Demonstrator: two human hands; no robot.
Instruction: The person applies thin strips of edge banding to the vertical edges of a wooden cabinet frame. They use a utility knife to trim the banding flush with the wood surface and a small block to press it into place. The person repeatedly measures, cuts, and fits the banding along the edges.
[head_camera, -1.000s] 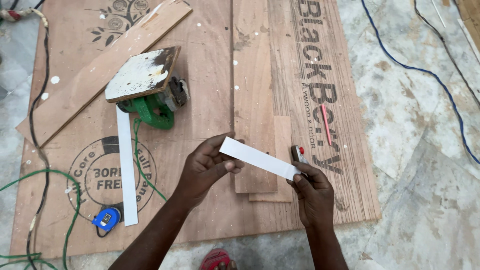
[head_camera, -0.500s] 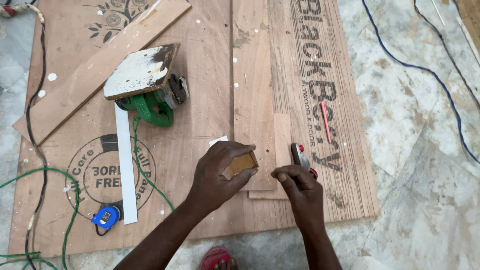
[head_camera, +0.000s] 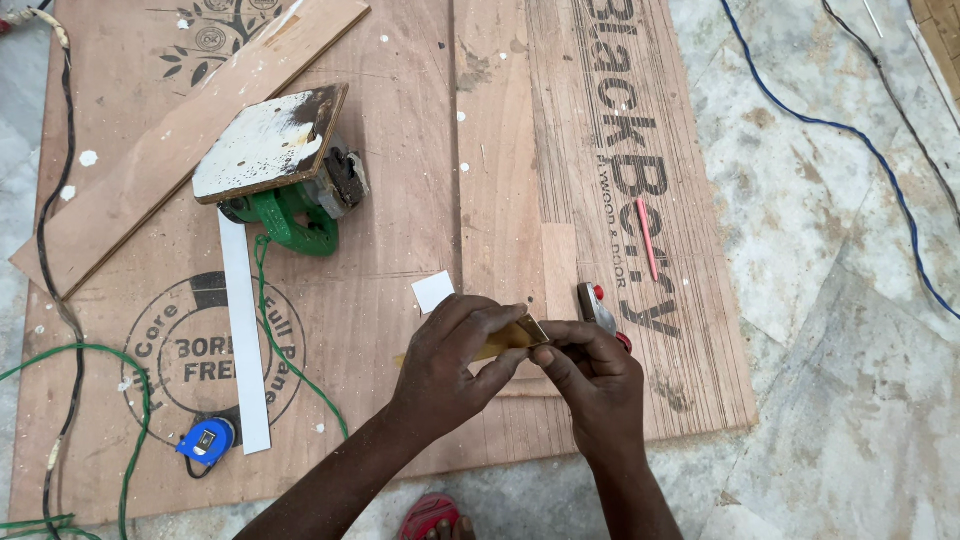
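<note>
A thin strip (head_camera: 505, 342) sits between the two hands, low in the middle of the view, just above the big plywood sheet (head_camera: 400, 200). The side we see is tan and brown, and a small white end (head_camera: 433, 291) pokes up at about 11 o'clock from the hands. The left hand (head_camera: 455, 365) is curled over the strip, with its fingers closed on top and its thumb below, so it has a firm hold. The right hand (head_camera: 592, 372) is also mostly closed, and its thumb and first finger pinch the strip's end at about 3 o'clock from the left hand. Just past the right hand, at about 12 o'clock from it, lies a small tool with a red part (head_camera: 597, 308); I cannot tell what it is. A red pencil (head_camera: 647, 238) lies farther up, at about 1 o'clock. A narrow plank (head_camera: 500, 150) runs up the board at 12 o'clock from the hands. At about 10 o'clock, well apart, a green power tool (head_camera: 285, 190) lies with its flat, paint-marked base plate turned up. A long white strip (head_camera: 245, 340) lies at 9 o'clock, and a blue tape measure (head_camera: 207, 440) sits near its lower end. A green cord (head_camera: 120, 400) loops at the far left. A blue cord (head_camera: 850, 130) curves over the stone floor (head_camera: 850, 350) at 2 o'clock.
</note>
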